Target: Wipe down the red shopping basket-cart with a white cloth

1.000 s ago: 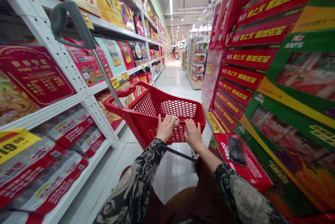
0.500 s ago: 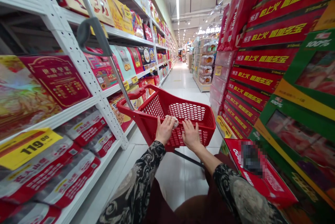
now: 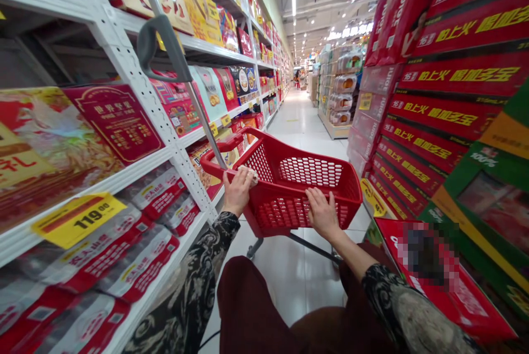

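A red plastic shopping cart [image 3: 281, 210] with perforated walls stands in front of me, its basket's long near side facing me. My left hand [image 3: 236, 194] lies at the left part of the near rim, its fingers closed on a crumpled white cloth or tissue [image 3: 250, 176] pressed against that rim. Farther right, my right hand [image 3: 323, 215] grips the same rim, its fingers over the top and partly hidden. A grey pull handle [image 3: 161, 51] rises on a metal pole at the cart's left end, untouched by either hand.
White shelving [image 3: 165, 117] with boxed goods runs along the left, with a yellow price tag [image 3: 78, 220] near me. Stacked red drink cartons [image 3: 433, 106] and green boxes [image 3: 487, 172] line the right. The tiled aisle [image 3: 295, 117] stretches ahead between them.
My left hand has slid leftward along the near rim with the white cloth, widening the gap between my hands. My right hand stays on the rim. The view has turned slightly left.
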{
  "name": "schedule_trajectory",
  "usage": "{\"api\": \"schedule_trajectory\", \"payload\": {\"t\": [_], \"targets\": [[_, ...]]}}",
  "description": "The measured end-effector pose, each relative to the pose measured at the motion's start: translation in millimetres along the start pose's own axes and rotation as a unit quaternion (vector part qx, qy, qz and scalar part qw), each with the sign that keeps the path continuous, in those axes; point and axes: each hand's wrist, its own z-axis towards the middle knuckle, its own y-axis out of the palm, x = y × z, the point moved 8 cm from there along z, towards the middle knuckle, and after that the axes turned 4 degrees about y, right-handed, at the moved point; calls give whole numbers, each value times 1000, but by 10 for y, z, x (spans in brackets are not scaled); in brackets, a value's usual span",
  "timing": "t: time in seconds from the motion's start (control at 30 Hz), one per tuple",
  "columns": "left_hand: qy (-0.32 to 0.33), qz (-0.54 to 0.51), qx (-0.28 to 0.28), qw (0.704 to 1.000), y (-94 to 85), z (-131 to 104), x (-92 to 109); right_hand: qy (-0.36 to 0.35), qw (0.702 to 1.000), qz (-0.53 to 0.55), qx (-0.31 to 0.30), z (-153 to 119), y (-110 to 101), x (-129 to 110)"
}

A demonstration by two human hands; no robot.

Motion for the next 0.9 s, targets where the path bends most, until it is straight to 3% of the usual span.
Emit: {"api": "schedule_trajectory", "payload": {"t": [0.13, 0.27, 0.4, 0.5, 0.7, 0.9], "targets": [[36, -14, -11, 999, -30, 55, 117, -2, 1000, 5, -8, 10, -6, 31], [-23, -4, 32, 999, -226, 73, -203, 5, 999, 16, -37, 11, -14, 33], [-37, -25, 56, 997, -221, 80, -381, 13, 998, 28, -59, 18, 8, 25], [-37, -50, 63, 996, -135, 88, -282, 16, 997, 30, -66, 21, 15, 29], [48, -86, 64, 993, -70, 95, 194, 13, 996, 39, -84, 21, -19, 48], [13, -70, 92, 993, -143, 79, -22, 9, 995, 45, -84, 11, -38, 60]]}}
